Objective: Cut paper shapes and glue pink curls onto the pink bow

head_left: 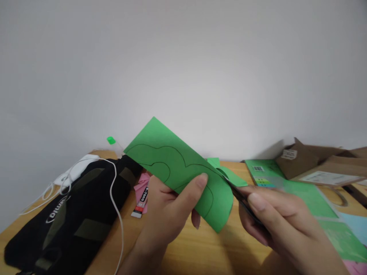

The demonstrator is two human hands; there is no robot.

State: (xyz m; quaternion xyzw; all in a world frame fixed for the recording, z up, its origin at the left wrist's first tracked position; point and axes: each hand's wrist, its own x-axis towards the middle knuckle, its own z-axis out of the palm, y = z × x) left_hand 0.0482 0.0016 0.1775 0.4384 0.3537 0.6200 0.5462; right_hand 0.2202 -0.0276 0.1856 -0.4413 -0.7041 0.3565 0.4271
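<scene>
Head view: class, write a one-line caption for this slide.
The left hand holds green paper bearing a pencilled outline; the right hand works scissors into its edge above a wooden table.

The left hand [169, 214] pinches in a thumb-over-fingers grip, the right hand [276, 223] curled closed just beside it.

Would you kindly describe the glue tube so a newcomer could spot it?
On the wooden table, look just right of the black bag, beside the left hand. The glue tube lies there on pink paper; its black-lettered label and red end set it apart.
</scene>
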